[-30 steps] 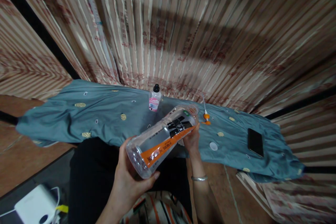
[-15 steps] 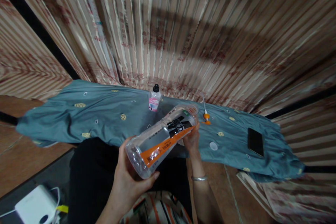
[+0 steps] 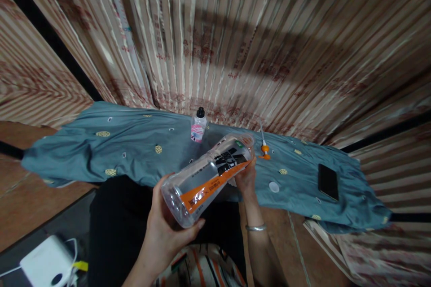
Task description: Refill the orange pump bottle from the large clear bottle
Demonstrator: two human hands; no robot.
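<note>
Between both hands' fingers (image 3: 198, 225): tilted clear bottle (image 3: 208, 179).

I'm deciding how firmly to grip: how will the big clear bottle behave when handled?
The big clear bottle looks empty, so probably light for its size. Its glossy walls may feel slippery, and its rounded body might roll if laid down.

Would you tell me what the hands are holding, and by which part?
A large clear bottle with an orange-and-black label: the left hand grips its base end, the right hand the opposite end.
</note>
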